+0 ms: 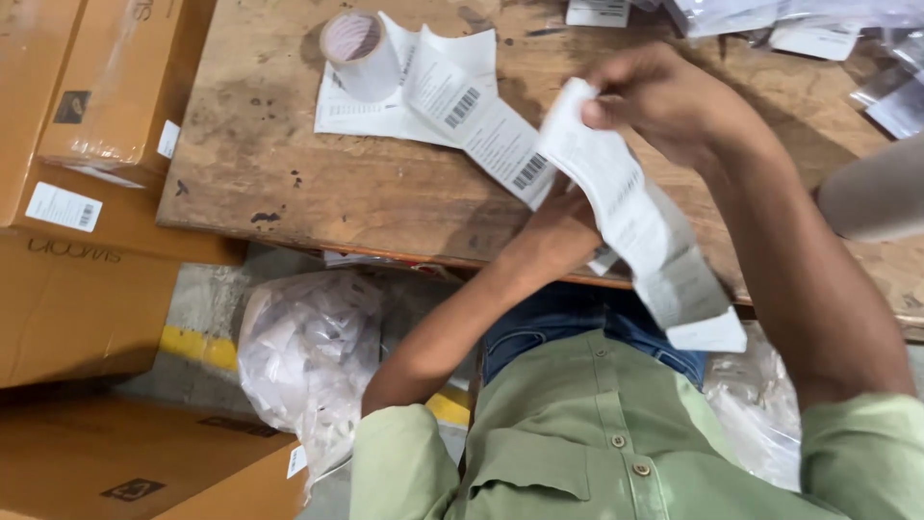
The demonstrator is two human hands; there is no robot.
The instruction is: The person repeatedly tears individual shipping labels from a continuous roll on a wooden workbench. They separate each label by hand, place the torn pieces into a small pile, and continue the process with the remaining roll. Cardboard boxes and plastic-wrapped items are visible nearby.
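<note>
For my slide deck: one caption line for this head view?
Right hand lifts a label strip, left hand beneath, over a wooden table.

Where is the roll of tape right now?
In the head view, the roll of tape stands at the upper left of the wooden table, on the white printed labels, left of both hands.

The long strip of labels is motion-blurred, its print unreadable, and it hides the fingers of the left hand behind it. The clear plastic bags at the tabletop's far right corner are cut off by the top edge. Cardboard boxes run off the left edge.
</note>
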